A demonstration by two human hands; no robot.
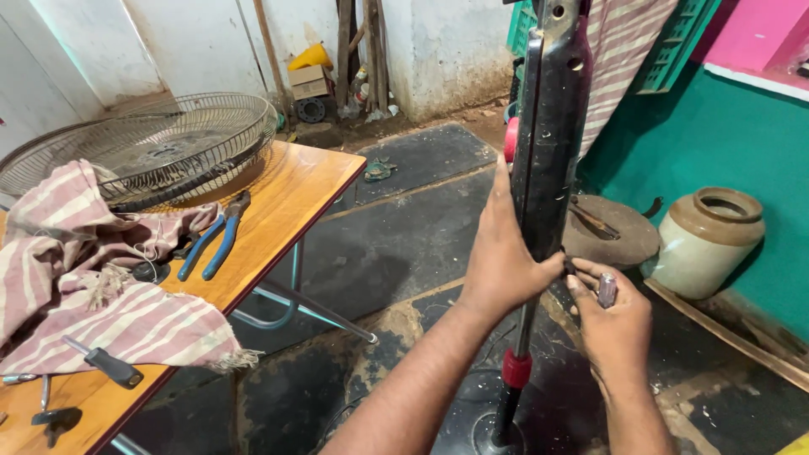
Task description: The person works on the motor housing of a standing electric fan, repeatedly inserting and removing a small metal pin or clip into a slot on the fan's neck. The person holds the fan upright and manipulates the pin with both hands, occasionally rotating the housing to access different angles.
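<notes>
The left hand (503, 261) wraps around a black upright column (549, 143), thumb across the front and fingers closed on it from behind, steadying it. The right hand (613, 324), at about 4 o'clock from the left, is closed on a small dark-handled tool (606, 289) whose tip meets the column just under the left thumb; what the tip engages is too small to tell. The column stands at the frame's centre right, narrowing below the hands to a thin rod with a red collar (517, 368) at 6 o'clock and a round base (493, 434) on the floor. Doing this well likely calls for a firm left hold so the column does not twist, and for the tool kept square to its point. Well apart, at 9 o'clock, an orange table (316, 181) bears blue pliers (215, 240), a striped cloth (80, 278), a fan guard (152, 147) and a screwdriver (105, 362). At 3 o'clock a ceramic jar (706, 240) stands by the green wall.
</notes>
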